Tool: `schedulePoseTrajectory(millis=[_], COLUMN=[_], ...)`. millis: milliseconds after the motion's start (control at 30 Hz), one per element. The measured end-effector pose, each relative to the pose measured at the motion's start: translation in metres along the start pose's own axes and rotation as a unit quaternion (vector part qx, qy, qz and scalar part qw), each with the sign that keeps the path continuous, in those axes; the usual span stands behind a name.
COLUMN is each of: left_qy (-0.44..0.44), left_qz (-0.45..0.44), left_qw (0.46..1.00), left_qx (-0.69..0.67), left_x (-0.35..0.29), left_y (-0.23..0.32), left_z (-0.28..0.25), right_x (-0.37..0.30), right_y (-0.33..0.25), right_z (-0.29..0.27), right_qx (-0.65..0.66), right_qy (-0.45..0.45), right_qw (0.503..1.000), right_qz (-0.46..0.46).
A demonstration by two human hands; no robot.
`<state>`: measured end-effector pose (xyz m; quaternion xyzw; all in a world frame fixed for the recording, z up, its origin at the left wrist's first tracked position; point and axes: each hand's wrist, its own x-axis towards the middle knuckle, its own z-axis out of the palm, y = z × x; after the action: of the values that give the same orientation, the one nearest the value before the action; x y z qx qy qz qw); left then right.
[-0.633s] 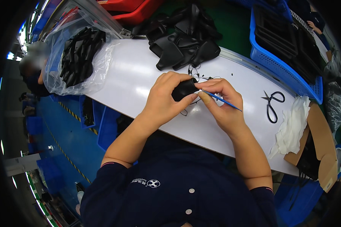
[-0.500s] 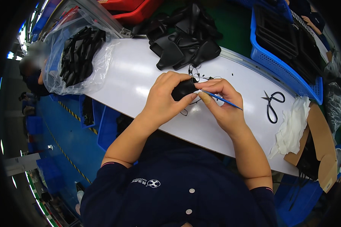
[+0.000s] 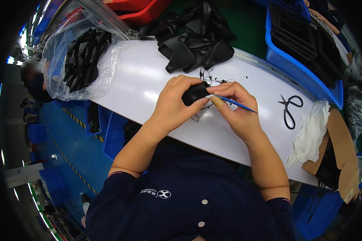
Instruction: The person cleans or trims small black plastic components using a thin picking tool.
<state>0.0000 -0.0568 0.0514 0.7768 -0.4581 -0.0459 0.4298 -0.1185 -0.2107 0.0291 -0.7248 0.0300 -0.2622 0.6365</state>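
Observation:
My left hand (image 3: 173,100) is closed around a black molded part (image 3: 194,94), its thumb pressed along the near side. In my right hand (image 3: 238,110) a thin blue stick-shaped tool (image 3: 238,104) is pinched between thumb and fingers. The tool's front end meets the right side of the black part, where my fingertips hide the contact. Thin black wires (image 3: 206,74) and small black bits lie on the white table (image 3: 145,76) just beyond and under my hands.
Several black molded pieces (image 3: 189,48) are heaped at the table's far edge. A clear bag (image 3: 108,76) of similar pieces stands at left. To the right lie black-handled scissors (image 3: 287,111), white cloth (image 3: 309,132), a cardboard box (image 3: 344,160) and a blue crate (image 3: 297,70).
Both hands stay almost in place with the black part and the blue tool. The tool's back end has shifted very slightly.

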Motion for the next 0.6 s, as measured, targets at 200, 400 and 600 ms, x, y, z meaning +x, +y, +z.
schedulePoseTrajectory(millis=[200,400,600], left_qy=[-0.019,-0.045,0.012], left_qz=[0.01,-0.129,-0.115], left_qw=[1.0,0.98,0.938], left_qx=[0.011,-0.147,-0.328], left_x=[-0.003,-0.013,-0.017], left_y=[-0.004,0.002,-0.014], left_z=[-0.001,0.003,0.0], right_x=[-0.001,0.014,0.018], right_y=[0.0,0.018,0.032], right_z=[0.002,-0.012,-0.028], right_qx=[0.025,-0.316,-0.362], right_qy=[0.007,0.104,0.165], right_qw=[0.999,0.922,0.917], right_qz=[0.026,-0.2,-0.03])
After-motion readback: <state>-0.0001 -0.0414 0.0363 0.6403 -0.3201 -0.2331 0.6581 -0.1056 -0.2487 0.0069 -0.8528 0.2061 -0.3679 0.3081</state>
